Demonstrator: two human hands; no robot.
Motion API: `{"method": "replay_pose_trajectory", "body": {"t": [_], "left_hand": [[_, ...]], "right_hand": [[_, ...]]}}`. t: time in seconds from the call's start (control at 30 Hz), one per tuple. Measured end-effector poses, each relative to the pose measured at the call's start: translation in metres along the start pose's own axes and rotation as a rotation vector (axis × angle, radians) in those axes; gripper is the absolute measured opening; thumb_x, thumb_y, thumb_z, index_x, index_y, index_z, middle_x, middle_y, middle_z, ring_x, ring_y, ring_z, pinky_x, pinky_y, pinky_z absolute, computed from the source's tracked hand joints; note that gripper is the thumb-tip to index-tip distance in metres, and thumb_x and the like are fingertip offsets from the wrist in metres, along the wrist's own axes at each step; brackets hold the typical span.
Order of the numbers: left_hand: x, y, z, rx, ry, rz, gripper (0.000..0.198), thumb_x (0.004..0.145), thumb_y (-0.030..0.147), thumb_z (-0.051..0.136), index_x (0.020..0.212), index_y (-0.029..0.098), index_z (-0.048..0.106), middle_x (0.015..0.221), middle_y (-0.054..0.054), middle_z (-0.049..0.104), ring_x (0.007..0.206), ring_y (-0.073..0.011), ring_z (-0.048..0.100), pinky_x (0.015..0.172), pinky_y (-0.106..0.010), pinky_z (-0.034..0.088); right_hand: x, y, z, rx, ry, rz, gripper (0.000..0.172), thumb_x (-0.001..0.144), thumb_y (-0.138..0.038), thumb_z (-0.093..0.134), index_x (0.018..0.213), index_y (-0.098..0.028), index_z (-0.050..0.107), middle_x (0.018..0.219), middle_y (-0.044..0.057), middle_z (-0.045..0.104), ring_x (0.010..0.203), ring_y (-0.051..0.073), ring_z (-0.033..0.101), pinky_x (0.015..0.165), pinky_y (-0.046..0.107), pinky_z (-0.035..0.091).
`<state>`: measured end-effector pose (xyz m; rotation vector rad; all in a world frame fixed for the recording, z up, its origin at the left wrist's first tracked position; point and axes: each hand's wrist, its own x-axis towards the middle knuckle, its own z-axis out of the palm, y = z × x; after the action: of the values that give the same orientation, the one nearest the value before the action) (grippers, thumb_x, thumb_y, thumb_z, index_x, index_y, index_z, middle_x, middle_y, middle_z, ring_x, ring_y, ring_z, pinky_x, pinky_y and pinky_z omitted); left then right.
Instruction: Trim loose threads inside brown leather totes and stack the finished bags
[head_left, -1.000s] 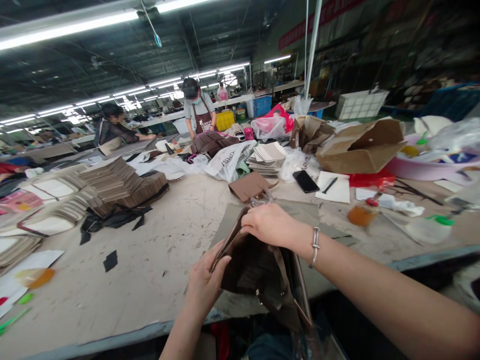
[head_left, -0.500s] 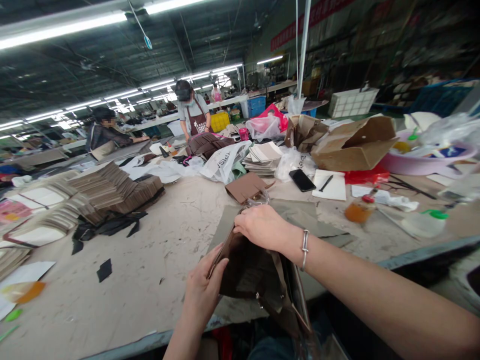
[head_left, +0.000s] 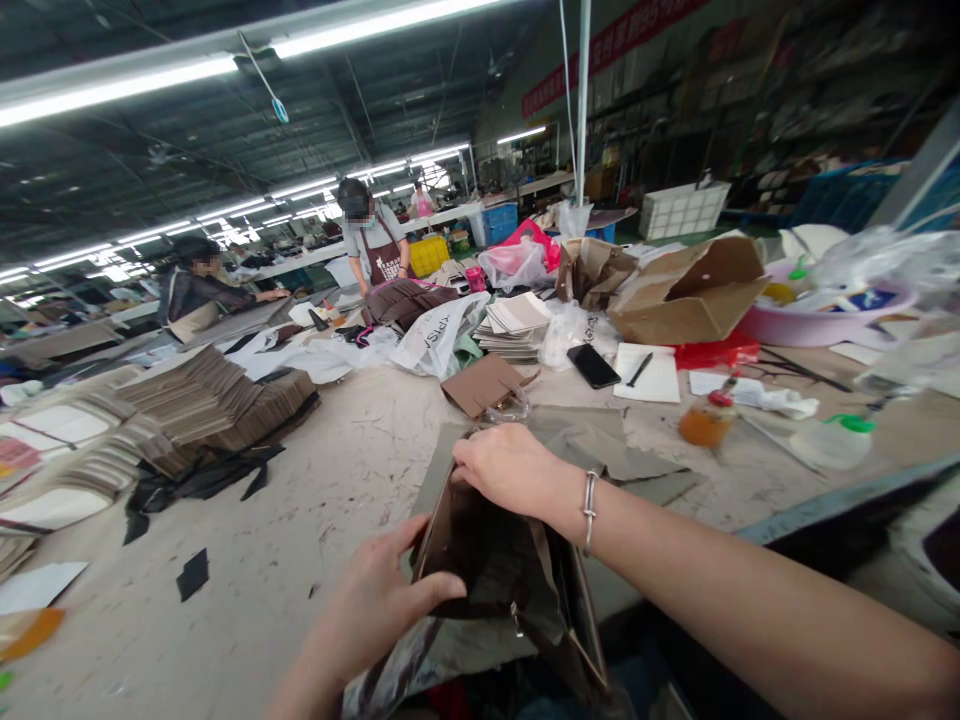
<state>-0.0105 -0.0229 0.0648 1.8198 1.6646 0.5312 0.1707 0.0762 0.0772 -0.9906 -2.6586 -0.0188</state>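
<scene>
A dark brown bag (head_left: pixel 495 550) stands open at the table's near edge, its dark lining and a small metal zipper pull showing. My right hand (head_left: pixel 510 465), with a silver bracelet at the wrist, pinches the bag's far left rim. At the near left side, my left hand (head_left: pixel 386 590) has its thumb over the rim and inside the opening, apart from the fingers, which are partly hidden behind the panel. Just beyond the bag lie a brown flap piece (head_left: pixel 484 385) and a clear plastic loop. Grey-green sheet material (head_left: pixel 600 430) lies under and beside the bag.
Stacked brown pieces (head_left: pixel 217 400) and black scraps (head_left: pixel 195 480) are on the left. A phone (head_left: pixel 593 366), a pen on white paper (head_left: pixel 660 378), an orange jar (head_left: pixel 706 418) and a green-capped bottle (head_left: pixel 836 441) lie right. Two people work across the table.
My left hand has shifted left and spread its thumb from the fingers. My right hand still grips the rim. The bag's opening looks wider, and the view has turned slightly.
</scene>
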Motion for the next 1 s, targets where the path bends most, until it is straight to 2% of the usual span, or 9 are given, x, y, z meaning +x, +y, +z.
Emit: {"method": "replay_pose_trajectory", "body": {"t": [0.07,0.13,0.2,0.33,0.4,0.53,0.6,0.77,1.0], "left_hand": [[0.013,0.008,-0.010,0.110,-0.017,0.013,0.045,0.071,0.046,0.064,0.108,0.021,0.063,0.082,-0.006,0.070,0.075,-0.0237,0.063,0.065,-0.028,0.046],[0.028,0.011,-0.013,0.283,0.018,0.014,0.032,0.077,0.048,0.056,0.088,0.021,0.068,0.070,-0.006,0.068,0.065,-0.0225,0.061,0.060,-0.027,0.042],[0.039,0.012,-0.010,0.471,0.029,0.012,0.033,0.083,0.045,0.047,0.070,0.020,0.065,0.064,-0.007,0.066,0.062,-0.0218,0.060,0.059,-0.027,0.038],[0.047,0.009,-0.006,0.738,-0.011,-0.029,0.036,0.089,0.036,0.037,0.073,0.018,0.062,0.069,-0.008,0.068,0.066,-0.0222,0.062,0.057,-0.027,0.035],[0.046,0.009,-0.007,0.779,-0.022,-0.049,0.037,0.091,0.037,0.035,0.074,0.018,0.062,0.070,-0.007,0.068,0.067,-0.0220,0.063,0.057,-0.027,0.034],[0.044,0.009,-0.009,0.781,-0.027,-0.052,0.038,0.091,0.039,0.035,0.071,0.019,0.060,0.067,-0.006,0.067,0.065,-0.0202,0.061,0.056,-0.026,0.030],[0.044,0.009,-0.008,0.753,-0.034,-0.044,0.038,0.091,0.039,0.036,0.069,0.019,0.058,0.064,-0.005,0.065,0.063,-0.0185,0.060,0.055,-0.026,0.029],[0.043,0.008,-0.006,0.715,-0.043,-0.052,0.038,0.091,0.039,0.036,0.065,0.018,0.055,0.060,-0.004,0.062,0.055,-0.0154,0.055,0.053,-0.025,0.027],[0.045,0.009,-0.007,0.706,-0.065,-0.045,0.037,0.090,0.039,0.036,0.065,0.018,0.054,0.063,-0.004,0.063,0.058,-0.0159,0.055,0.055,-0.025,0.028]], "right_hand": [[0.001,-0.001,0.001,0.003,0.001,0.008,0.017,0.089,-0.028,0.050,0.086,-0.015,0.062,0.084,0.008,0.068,0.078,0.021,0.063,0.065,0.026,0.043],[0.002,0.001,0.001,0.003,0.002,0.017,0.018,0.089,-0.029,0.050,0.087,-0.016,0.062,0.085,0.008,0.068,0.078,0.021,0.063,0.064,0.026,0.043],[0.002,0.007,0.000,-0.007,-0.006,0.032,0.023,0.090,-0.036,0.050,0.086,-0.017,0.062,0.085,0.008,0.068,0.079,0.021,0.063,0.065,0.026,0.043],[-0.002,0.021,-0.010,0.001,-0.103,-0.061,0.047,0.080,-0.063,0.051,0.081,-0.018,0.065,0.080,0.007,0.068,0.077,0.022,0.062,0.065,0.028,0.042],[-0.004,0.026,-0.015,-0.001,-0.140,-0.138,0.051,0.074,-0.068,0.055,0.078,-0.019,0.066,0.077,0.006,0.067,0.074,0.022,0.062,0.062,0.027,0.041],[-0.003,0.029,-0.018,-0.080,-0.116,-0.121,0.023,0.084,-0.040,0.057,0.079,-0.019,0.065,0.079,0.006,0.067,0.076,0.022,0.063,0.061,0.027,0.040],[0.000,0.029,-0.016,-0.091,-0.078,-0.066,0.017,0.086,-0.031,0.054,0.081,-0.018,0.064,0.082,0.007,0.067,0.079,0.022,0.063,0.063,0.027,0.041],[0.006,0.029,-0.011,-0.084,0.031,0.048,0.020,0.085,-0.033,0.056,0.096,-0.016,0.058,0.082,0.007,0.068,0.077,0.023,0.063,0.062,0.028,0.042],[0.014,0.033,-0.006,-0.056,-0.006,-0.018,0.014,0.086,-0.026,0.052,0.084,-0.019,0.063,0.082,0.006,0.067,0.079,0.021,0.063,0.063,0.028,0.041]]}}
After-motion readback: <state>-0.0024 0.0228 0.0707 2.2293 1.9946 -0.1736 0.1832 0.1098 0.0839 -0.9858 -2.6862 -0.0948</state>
